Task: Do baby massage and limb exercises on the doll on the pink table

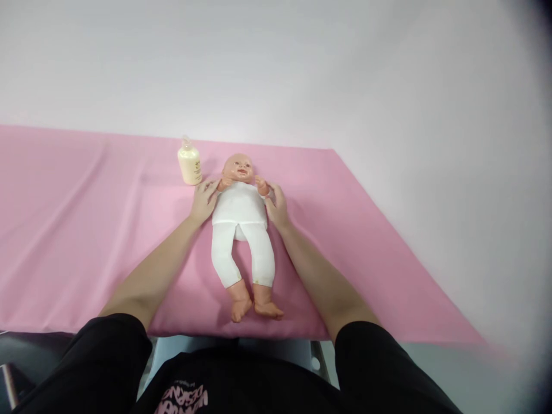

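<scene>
A person in black sleeves (pixel 107 356) leans over a desk (pixel 86 230) draped in pink cloth, bare forearms reaching out on both sides of a baby doll (pixel 240 214) lying face-up in a white suit, feet nearest the edge. The left hand (pixel 203 201) rests at the doll's shoulder, fingers loosely spread, its grip closed on nothing; the right hand (pixel 276 204) cups the other side, touching the small raised arm. Handling looks best kept even and light, both sides together. Beyond the head, just left, stands a cream lotion bottle (pixel 190 165).
</scene>
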`<action>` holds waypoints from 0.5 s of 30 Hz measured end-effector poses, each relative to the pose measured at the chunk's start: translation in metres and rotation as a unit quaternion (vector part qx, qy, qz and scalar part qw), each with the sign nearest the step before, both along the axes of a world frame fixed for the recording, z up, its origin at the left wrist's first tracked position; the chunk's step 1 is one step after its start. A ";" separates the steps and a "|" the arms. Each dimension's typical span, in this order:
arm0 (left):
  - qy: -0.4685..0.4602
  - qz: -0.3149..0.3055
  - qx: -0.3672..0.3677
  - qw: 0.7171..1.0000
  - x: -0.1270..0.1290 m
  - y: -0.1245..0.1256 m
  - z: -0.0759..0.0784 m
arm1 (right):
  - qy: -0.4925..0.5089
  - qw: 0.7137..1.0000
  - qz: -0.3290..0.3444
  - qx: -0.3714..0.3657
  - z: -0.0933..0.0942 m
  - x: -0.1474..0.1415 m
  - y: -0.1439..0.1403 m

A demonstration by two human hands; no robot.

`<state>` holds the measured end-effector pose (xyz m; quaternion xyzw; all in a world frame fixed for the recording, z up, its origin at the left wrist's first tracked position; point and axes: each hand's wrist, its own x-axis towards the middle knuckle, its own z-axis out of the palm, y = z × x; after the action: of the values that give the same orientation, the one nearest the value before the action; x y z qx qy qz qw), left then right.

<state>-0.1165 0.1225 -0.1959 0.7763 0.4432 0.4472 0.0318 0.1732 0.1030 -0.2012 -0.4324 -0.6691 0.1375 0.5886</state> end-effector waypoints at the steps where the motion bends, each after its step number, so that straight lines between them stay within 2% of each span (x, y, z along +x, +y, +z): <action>1: 0.018 -0.003 -0.006 1.000 0.001 0.000 0.000 | -0.020 1.000 0.012 -0.005 0.000 -0.001 0.001; 5: 0.045 0.000 -0.023 0.999 0.006 -0.002 0.000 | -0.053 0.998 0.040 -0.013 0.001 -0.002 0.003; 9: 0.016 -0.002 -0.028 0.999 0.006 -0.003 0.001 | -0.034 0.999 0.034 -0.022 0.000 -0.002 0.003; 12: -0.081 -0.007 -0.016 0.997 0.005 -0.003 0.002 | 0.030 0.999 0.022 -0.038 -0.001 -0.001 0.001; 15: -0.216 0.005 -0.017 0.976 0.001 -0.001 0.002 | 0.110 0.992 0.012 -0.051 0.001 0.000 0.000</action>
<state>-0.1155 0.1219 -0.1941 0.6586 0.4373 0.5967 0.1377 0.1733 0.1031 -0.2004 -0.4360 -0.5973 0.2256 0.6342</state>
